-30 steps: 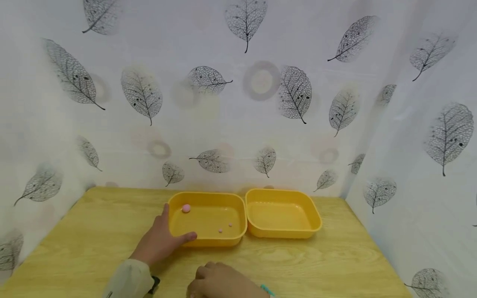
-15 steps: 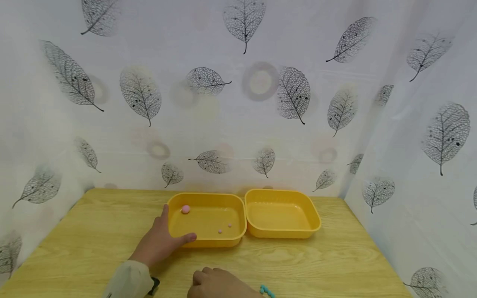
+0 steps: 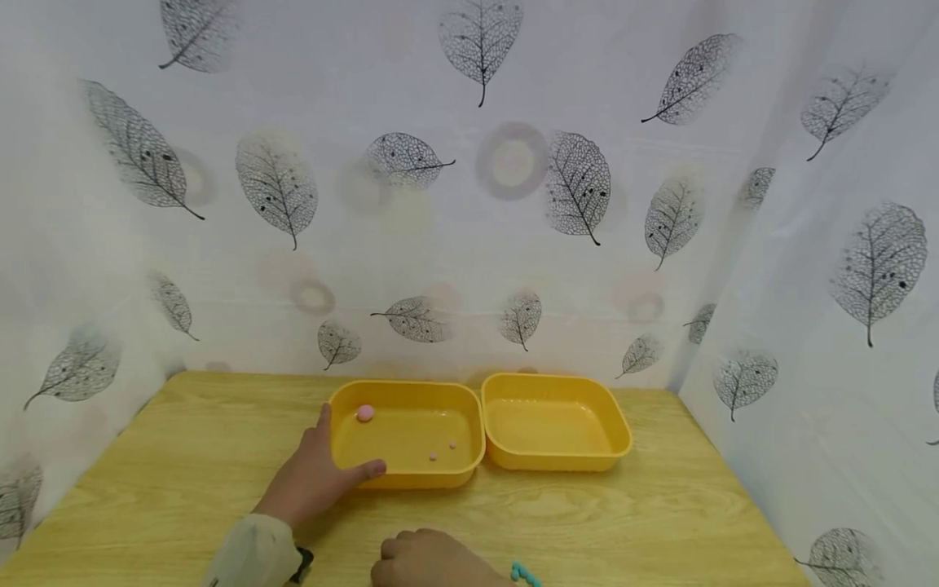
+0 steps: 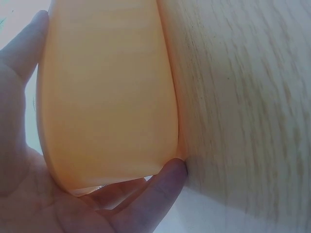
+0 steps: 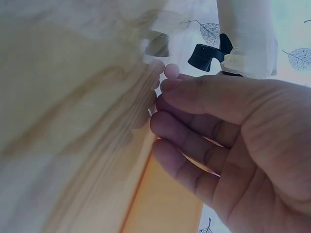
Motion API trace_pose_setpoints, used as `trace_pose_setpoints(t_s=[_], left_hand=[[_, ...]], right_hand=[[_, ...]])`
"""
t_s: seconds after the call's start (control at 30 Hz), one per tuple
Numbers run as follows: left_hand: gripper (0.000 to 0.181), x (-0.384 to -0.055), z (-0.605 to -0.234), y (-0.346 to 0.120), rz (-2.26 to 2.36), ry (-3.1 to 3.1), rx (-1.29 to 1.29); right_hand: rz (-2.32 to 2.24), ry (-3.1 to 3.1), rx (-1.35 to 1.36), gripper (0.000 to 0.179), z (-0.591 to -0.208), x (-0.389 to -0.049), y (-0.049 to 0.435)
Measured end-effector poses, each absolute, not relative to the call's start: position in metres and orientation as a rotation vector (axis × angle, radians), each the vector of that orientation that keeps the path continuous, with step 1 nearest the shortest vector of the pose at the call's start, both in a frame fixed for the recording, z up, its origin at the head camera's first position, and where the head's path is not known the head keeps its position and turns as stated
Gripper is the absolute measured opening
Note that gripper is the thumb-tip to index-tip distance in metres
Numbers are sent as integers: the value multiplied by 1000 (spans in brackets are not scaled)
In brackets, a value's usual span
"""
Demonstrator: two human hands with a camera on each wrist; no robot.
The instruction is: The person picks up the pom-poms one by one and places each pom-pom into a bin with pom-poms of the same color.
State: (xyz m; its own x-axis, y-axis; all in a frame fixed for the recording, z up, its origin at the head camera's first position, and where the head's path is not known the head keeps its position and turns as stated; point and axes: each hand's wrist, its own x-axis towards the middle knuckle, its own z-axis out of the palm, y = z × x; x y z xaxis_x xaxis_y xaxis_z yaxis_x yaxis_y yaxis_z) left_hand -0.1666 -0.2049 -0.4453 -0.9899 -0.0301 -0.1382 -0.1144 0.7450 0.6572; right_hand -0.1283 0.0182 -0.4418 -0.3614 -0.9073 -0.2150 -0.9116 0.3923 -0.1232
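My left hand grips the left end of the left yellow tray, thumb along its near rim. In the left wrist view, the hand spans the tray's end wall, with a fingertip down by the tabletop. Inside that tray lie a larger pink ball and two tiny pink balls. Low in front of the tray, my right hand has its fingers bent. The right wrist view shows that hand pinching a small pink ball at the tips of thumb and forefinger.
A second yellow tray stands against the right side of the first and has nothing in it. Turquoise beads show beside the right wrist. Leaf-patterned curtains rise behind and beside the wooden table.
My right hand has dropped slightly toward the bottom of the view, and more of the turquoise beads shows than a second ago. The left hand, trays and pink balls stay in place.
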Motion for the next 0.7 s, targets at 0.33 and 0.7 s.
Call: trace_pose_setpoints(t_s=[0.33,0.7], left_hand=[[142,-168,-446,-206,1071,2827,-109],[142,-167,-443,-204,1049,2818,-119]], right_hand=[[-37,2444,-1530,20,-445,-131,19],[-21,2519,-1398,12,-437,-132,21]])
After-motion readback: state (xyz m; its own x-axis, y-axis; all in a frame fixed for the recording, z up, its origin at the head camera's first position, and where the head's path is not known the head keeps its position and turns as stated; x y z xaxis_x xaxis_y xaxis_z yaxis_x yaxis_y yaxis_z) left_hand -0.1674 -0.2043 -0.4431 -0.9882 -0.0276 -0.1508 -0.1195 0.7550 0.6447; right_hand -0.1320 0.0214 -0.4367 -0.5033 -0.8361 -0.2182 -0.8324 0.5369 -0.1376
